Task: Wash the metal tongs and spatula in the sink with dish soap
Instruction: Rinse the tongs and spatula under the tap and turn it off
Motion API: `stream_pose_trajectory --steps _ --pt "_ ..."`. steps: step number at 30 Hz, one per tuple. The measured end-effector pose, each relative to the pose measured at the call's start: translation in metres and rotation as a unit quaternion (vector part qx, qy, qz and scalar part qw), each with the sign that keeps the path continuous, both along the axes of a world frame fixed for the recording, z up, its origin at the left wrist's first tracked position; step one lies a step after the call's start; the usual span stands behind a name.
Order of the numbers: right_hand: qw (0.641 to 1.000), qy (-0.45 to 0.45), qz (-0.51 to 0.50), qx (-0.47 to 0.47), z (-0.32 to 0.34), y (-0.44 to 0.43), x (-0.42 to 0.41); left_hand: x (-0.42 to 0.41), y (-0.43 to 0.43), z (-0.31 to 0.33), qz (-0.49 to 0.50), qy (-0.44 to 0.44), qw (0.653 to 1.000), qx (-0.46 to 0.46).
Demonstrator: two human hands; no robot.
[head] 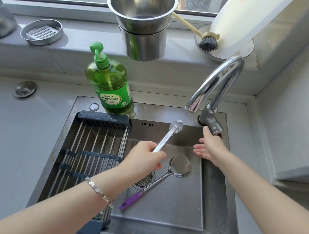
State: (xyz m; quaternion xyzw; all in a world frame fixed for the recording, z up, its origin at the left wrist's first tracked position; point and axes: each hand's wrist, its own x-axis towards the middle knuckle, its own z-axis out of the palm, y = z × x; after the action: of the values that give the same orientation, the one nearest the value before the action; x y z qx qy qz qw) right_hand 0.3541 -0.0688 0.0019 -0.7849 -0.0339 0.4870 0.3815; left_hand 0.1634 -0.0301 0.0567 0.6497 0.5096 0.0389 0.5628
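A grey countertop runs under a window, with a steel sink (176, 207) set into it. A drying rack (89, 147) spans the basin's 9 o'clock half. The left hand (143, 159), a bracelet on its wrist, grips the metal tongs (168, 136) by their handle end, with the scalloped tips pointing to 1 o'clock above the basin. The spatula (180, 165) lies on the sink floor, blade towards 1 o'clock, purple handle towards 7 o'clock, its shaft crossing the drain strainer (145, 181). The right hand (210, 146) holds nothing; its fingers are loose and spread, the uppermost touching the lever of the tap (215, 85) at 1 o'clock. The green dish soap bottle (112, 89) stands on the back rim at 11 o'clock.
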Motion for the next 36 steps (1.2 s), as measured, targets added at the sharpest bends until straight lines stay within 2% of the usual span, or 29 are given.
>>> stream_pose_trajectory --steps 3,6,8,10,13,15,18,21,23,28,30,32,34,36 --pt "0.976 0.171 -0.035 0.129 0.021 0.001 -0.037 -0.008 -0.006 0.000 -0.011 -0.003 1.000 0.026" --pt "0.894 0.321 -0.135 0.280 0.041 0.008 -0.068 -0.017 -0.013 0.000 -0.028 0.008 0.998 0.060" --pt "0.863 0.355 -0.180 0.312 0.048 0.013 -0.084 -0.025 -0.019 -0.001 -0.039 0.015 0.996 0.075" --pt "0.864 0.351 -0.199 0.301 0.052 0.017 -0.093 -0.033 -0.024 -0.002 -0.052 0.021 0.995 0.085" --pt "0.897 0.315 -0.199 0.237 0.058 0.026 -0.096 -0.041 -0.029 -0.001 -0.073 0.018 0.992 0.097" --pt "0.897 0.323 -0.202 0.224 0.059 0.031 -0.095 -0.041 -0.029 0.000 -0.085 0.021 0.990 0.107" --pt "0.880 0.327 -0.197 0.283 0.061 0.033 -0.101 -0.036 -0.024 0.002 -0.062 0.002 0.994 0.087" --pt "0.884 0.284 -0.149 0.341 0.059 0.026 -0.109 -0.030 -0.016 0.001 -0.029 -0.030 0.997 0.059" --pt "0.887 0.274 -0.137 0.346 0.061 0.019 -0.107 -0.029 -0.012 -0.002 -0.032 -0.042 0.997 0.048" --pt "0.921 0.265 -0.177 0.224 0.064 0.015 -0.086 -0.024 -0.015 -0.009 -0.094 -0.049 0.994 0.037" --pt "0.912 0.282 -0.180 0.237 0.062 0.015 -0.087 -0.018 -0.015 -0.007 -0.077 -0.063 0.995 0.012" --pt "0.906 0.286 -0.142 0.277 0.059 0.014 -0.095 -0.008 -0.010 -0.003 -0.020 -0.092 0.995 -0.032" --pt "0.918 0.244 -0.083 0.301 0.057 0.013 -0.100 0.004 -0.001 0.002 0.037 -0.101 0.991 -0.073" --pt "0.922 0.216 -0.061 0.316 0.057 0.011 -0.097 0.018 0.008 0.007 0.048 -0.092 0.991 -0.088"
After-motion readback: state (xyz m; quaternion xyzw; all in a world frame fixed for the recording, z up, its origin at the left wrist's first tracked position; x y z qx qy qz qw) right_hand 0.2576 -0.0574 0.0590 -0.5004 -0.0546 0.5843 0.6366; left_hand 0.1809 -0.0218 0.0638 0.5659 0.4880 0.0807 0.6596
